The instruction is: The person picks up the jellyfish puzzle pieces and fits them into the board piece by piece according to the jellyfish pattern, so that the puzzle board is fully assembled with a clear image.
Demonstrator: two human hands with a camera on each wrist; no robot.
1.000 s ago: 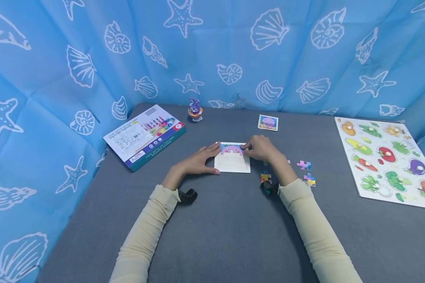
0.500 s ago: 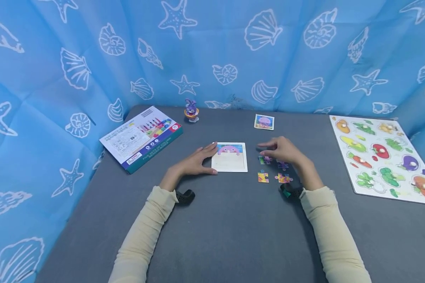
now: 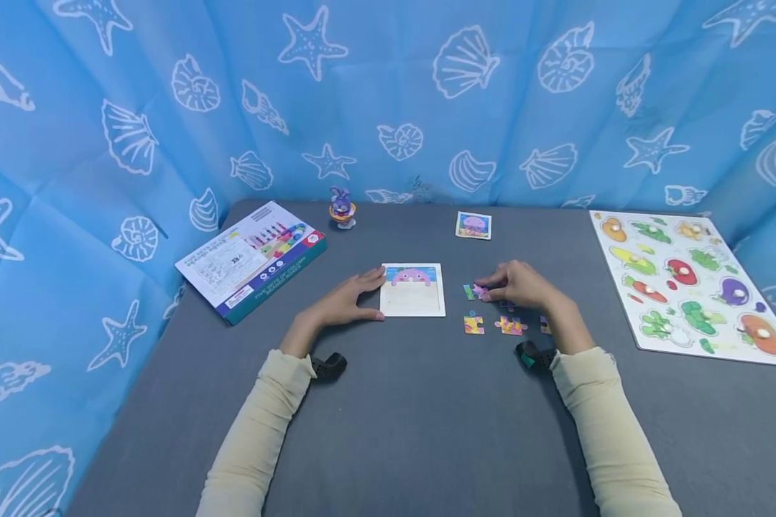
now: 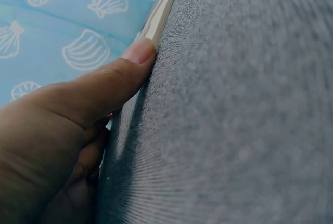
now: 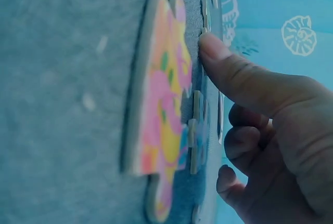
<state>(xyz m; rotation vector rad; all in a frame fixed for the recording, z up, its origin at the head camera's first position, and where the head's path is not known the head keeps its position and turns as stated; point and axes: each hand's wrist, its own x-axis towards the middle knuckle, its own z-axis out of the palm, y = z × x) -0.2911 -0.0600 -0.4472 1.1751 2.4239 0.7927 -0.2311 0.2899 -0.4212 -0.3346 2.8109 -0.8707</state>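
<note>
1. Left hand [image 3: 344, 301] spreads with fingers loose, its thumb and fingertips touching the left side of the white puzzle tray [image 3: 414, 300]; a pink face shows along the tray's far part.
2. Right hand [image 3: 522, 286] pinches a pink-and-green puzzle piece [image 3: 469, 292] right of the tray.
3. Yellow puzzle pieces [image 3: 473, 326] lie nearer on the gray table [image 3: 427, 431].
4. Far off sit a picture card [image 3: 473, 225] and figurine [image 3: 343, 208]; left, a box [image 3: 252, 262]; right, a vegetable board [image 3: 675, 248].
</note>
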